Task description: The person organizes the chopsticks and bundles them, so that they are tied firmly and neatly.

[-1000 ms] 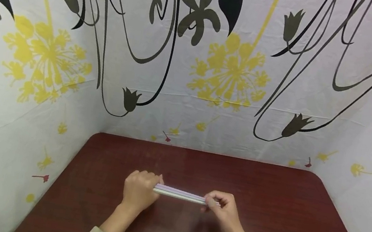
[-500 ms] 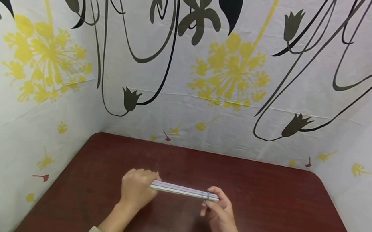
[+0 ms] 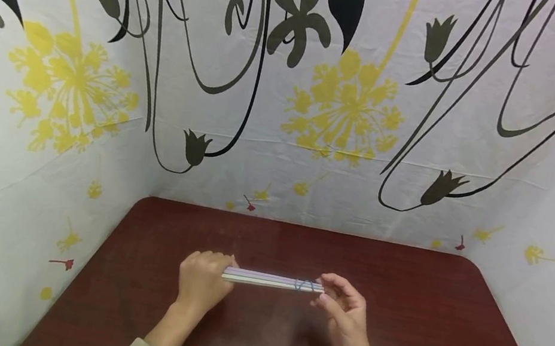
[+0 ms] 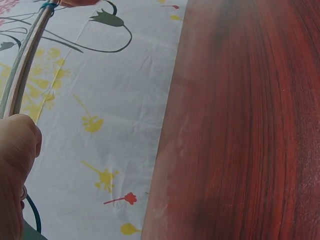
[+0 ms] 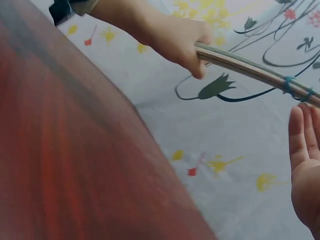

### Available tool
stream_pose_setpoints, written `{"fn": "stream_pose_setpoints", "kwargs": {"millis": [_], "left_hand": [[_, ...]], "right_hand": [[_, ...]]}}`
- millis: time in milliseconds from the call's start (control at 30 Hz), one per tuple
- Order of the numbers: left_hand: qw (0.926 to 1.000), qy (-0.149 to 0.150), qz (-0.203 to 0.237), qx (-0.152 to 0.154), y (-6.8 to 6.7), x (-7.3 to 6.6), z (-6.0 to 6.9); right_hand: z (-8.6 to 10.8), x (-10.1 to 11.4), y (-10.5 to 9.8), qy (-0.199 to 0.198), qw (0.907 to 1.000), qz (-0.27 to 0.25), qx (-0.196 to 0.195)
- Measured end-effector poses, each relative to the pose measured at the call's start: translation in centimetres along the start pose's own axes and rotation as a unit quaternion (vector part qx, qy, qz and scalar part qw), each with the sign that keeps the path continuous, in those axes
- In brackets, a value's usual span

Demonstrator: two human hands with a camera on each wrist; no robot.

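Note:
A bundle of long thin sticks [image 3: 260,279], pale lilac, white and greenish, is held level above the table. My left hand [image 3: 202,282] grips its left end with curled fingers. Near the right end, a thin blue rubber band [image 3: 304,286] loops loosely round the bundle; in the right wrist view the band [image 5: 289,85] shows separate turns. At that end is my right hand [image 3: 348,311], thumb and fingers spread on either side of the tip. In the right wrist view its fingers look fairly straight just under the sticks; whether they touch cannot be told.
Below both hands lies a dark red wooden table [image 3: 393,336] with rounded far corners. White cloth walls [image 3: 274,124] printed with flowers stand at the back and both sides.
My right hand has gone from pinching the bundle's end to spread fingers around its tip. The blue band, hidden at first, now shows round the sticks. The bundle has risen slightly.

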State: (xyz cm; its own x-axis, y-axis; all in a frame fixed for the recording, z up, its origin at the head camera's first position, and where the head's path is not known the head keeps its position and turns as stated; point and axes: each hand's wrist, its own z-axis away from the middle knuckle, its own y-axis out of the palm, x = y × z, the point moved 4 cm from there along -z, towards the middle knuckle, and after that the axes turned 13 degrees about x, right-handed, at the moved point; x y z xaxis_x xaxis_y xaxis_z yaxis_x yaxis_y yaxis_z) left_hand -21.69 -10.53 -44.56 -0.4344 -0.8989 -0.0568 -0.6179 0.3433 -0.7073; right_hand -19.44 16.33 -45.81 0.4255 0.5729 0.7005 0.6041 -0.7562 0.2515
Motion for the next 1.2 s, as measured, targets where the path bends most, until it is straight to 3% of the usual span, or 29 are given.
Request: {"fn": "stream_pose_setpoints", "kwargs": {"millis": [133, 200, 433, 567, 833, 967, 1033, 1200], "left_hand": [[1.0, -0.001, 0.003, 0.006, 0.1, 0.0, 0.0], [1.0, -0.001, 0.003, 0.003, 0.2, -0.1, 0.1], [0.9988, 0.037, -0.013, -0.03, 0.3, -1.4, -0.4], [0.9968, 0.055, -0.026, -0.052, 0.1, -2.0, -0.8], [0.996, 0.059, -0.043, -0.051, -0.1, -1.5, -0.8], [0.996, 0.052, -0.051, -0.052, -0.2, -0.9, -0.7], [0.996, 0.051, -0.053, -0.049, -0.1, -0.8, -0.7], [0.9951, 0.069, -0.048, -0.052, -0.2, -2.0, -0.7]], "right_hand": [[-0.5, 0.8, 0.0, 0.025, 0.9884, 0.15, -0.003], [-0.6, 0.8, 0.0, 0.051, 0.9802, 0.191, -0.007], [-0.7, -0.4, 0.7, 0.128, 0.9681, 0.216, -0.002], [-0.7, -0.6, 0.9, 0.138, 0.965, 0.222, -0.011], [-0.5, 0.0, 0.1, 0.099, 0.966, 0.239, 0.004], [-0.8, 0.7, -0.3, 0.059, 0.9499, 0.305, 0.034], [-1.0, 1.0, -0.1, 0.025, 0.9349, 0.349, 0.06], [-1.7, 0.7, 1.2, -0.022, 0.9071, 0.409, 0.099]]}}
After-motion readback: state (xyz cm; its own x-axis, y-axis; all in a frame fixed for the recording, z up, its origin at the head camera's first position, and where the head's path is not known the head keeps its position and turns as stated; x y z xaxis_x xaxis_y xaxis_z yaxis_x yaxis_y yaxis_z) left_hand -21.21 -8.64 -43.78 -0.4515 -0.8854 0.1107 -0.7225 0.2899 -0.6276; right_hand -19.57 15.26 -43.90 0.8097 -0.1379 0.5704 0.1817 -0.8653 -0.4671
